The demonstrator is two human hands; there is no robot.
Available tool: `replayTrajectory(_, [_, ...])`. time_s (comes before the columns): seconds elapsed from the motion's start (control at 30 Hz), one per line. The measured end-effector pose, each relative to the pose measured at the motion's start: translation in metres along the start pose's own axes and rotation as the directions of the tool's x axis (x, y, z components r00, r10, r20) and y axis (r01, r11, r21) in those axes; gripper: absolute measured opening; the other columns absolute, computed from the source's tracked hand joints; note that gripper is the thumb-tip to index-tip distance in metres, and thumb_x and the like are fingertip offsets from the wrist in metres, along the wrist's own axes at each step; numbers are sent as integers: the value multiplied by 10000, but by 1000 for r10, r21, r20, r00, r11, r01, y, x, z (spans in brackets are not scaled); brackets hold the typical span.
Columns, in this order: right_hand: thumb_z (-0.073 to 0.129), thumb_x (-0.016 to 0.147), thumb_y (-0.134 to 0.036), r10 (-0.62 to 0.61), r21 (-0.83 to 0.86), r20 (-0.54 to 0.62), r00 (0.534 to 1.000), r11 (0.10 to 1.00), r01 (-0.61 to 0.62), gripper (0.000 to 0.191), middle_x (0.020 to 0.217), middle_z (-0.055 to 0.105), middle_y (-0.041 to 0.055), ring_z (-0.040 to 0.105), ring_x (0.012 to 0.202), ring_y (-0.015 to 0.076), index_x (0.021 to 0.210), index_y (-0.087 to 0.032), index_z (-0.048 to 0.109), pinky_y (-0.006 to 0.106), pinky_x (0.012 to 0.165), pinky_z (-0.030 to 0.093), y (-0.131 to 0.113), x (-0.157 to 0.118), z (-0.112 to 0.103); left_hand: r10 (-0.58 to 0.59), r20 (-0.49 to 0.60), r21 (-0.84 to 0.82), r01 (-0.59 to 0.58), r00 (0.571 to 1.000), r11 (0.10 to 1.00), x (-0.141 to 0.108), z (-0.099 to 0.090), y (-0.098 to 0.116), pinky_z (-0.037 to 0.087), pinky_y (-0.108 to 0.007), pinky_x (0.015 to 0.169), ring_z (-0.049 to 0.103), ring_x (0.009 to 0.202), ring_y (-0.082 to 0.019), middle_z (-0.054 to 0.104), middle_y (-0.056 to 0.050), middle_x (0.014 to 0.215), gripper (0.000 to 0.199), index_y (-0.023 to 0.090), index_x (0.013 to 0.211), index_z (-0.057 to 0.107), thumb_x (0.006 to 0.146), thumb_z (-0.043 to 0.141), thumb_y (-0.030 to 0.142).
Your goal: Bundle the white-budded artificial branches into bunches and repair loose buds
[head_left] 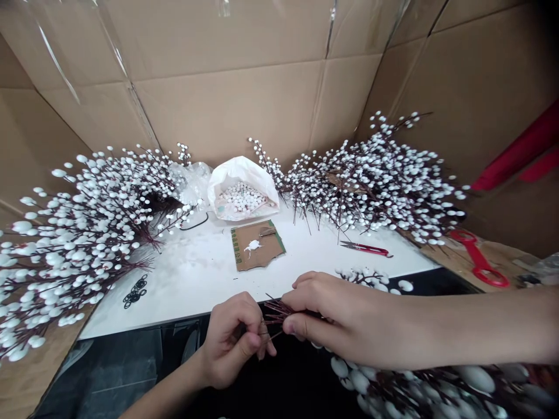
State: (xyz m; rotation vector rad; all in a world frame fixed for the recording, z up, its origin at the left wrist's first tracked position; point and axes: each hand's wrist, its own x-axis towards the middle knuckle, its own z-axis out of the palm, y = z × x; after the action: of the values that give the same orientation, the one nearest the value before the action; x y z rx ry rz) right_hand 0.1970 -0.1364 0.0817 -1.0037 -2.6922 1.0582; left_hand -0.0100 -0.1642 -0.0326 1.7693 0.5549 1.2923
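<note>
Bundled berry stems (276, 312), head view: low in the frame, just right of centre, bare dark-red ends pointing left, white berries spreading toward the lower right corner beneath your forearm. Your right hand (321, 314) is closed round the stems, thumb below, fingers above. Your left hand (236, 337) is at the bare ends, fingers curled, thumb close to the index finger. Thin dark line between the two hands; cannot tell whether stem or band, nor whether those left fingers pinch it.

Beyond your hands, a white tabletop (187, 297) across mid-frame. Small black rings (135, 291) heaped at lower left. Near centre, a torn cardboard piece (266, 259) bearing a white smear (252, 247). Just behind it, an open white bag (243, 167) with loose white berries (244, 196) inside. Red-handled snips (367, 249) right of centre, tips to the left. Farther right, a red two-ringed object (478, 256). Berry branches pile up on both sides: left heap (100, 215), right heap (371, 180). Cardboard walls (231, 110) fill the upper frame.
</note>
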Motion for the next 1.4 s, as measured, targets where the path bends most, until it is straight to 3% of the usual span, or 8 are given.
replayTrajectory(0.17, [407, 937, -276, -14, 1, -12, 1000, 1000, 14, 290, 779, 646, 74, 610, 787, 188, 838, -163, 655, 257, 661, 451, 0, 2, 1, 24, -77, -57, -29, 997, 998, -5, 11, -1, 433, -287, 514, 599, 539, -158, 524, 12, 637, 158, 242, 778, 480, 813, 634, 248])
replayTrajectory(0.37, [442, 927, -264, 25, -76, -27, 999, 997, -27, 251, 768, 638, 80, 600, 754, 196, 849, -169, 661, 286, 669, 455, -5, 2, -1, -233, -61, -366, 195, 971, 910, -2, 19, 12, 289, -197, 348, 487, 394, -47, 425, 45, 716, 225, 222, 792, 404, 880, 564, 353])
replayTrajectory(0.6, [439, 937, -299, 13, -98, -115, 993, 995, -24, 260, 733, 591, 60, 549, 691, 171, 748, -178, 570, 272, 616, 432, -5, 0, 2, 105, -233, 204, -57, 967, 977, -6, 15, 7, 441, -287, 487, 546, 552, -153, 527, 6, 612, 141, 245, 770, 500, 832, 595, 162])
replayTrajectory(0.83, [384, 968, -292, -100, 108, -187, 977, 987, 122, 318, 706, 575, 29, 542, 704, 140, 737, -175, 569, 253, 658, 433, -6, 8, -7, -28, -433, -80, -7, 901, 997, 1, 29, -23, 460, -247, 403, 488, 468, -85, 480, 14, 750, 146, 217, 762, 464, 885, 542, 229])
replayTrajectory(1.0, [411, 977, -330, -167, 346, -234, 958, 906, 242, 273, 719, 550, -5, 515, 691, 109, 768, -176, 496, 235, 658, 428, -2, 18, -24, 71, -380, -122, -126, 922, 984, 42, 12, -23, 492, -231, 478, 536, 648, -116, 476, -9, 841, 151, 198, 738, 519, 873, 555, 252])
replayTrajectory(1.23, [446, 976, -309, -397, 477, -382, 835, 689, 546, 181, 675, 478, -38, 473, 647, 89, 870, -166, 474, 238, 637, 389, 6, 42, -51, 365, -261, -153, -412, 894, 898, 98, -14, 8, 426, -265, 588, 500, 667, -126, 504, -6, 781, 206, 187, 677, 510, 855, 589, 254])
replayTrajectory(1.33, [469, 965, -342, -422, 497, -424, 802, 632, 595, 204, 687, 481, -33, 451, 636, 89, 857, -169, 471, 244, 632, 373, 12, 51, -50, 267, -214, -215, -312, 940, 926, 105, -21, 26, 378, -274, 610, 423, 611, -127, 437, 27, 604, 286, 191, 646, 463, 859, 590, 334])
replayTrajectory(1.4, [481, 958, -353, -415, 486, -454, 788, 626, 610, 212, 683, 489, -31, 444, 635, 93, 854, -170, 470, 246, 627, 368, 16, 54, -46, 85, -170, -183, -116, 982, 976, 104, -26, 38, 359, -273, 607, 411, 603, -123, 444, 28, 595, 297, 185, 635, 472, 863, 585, 338])
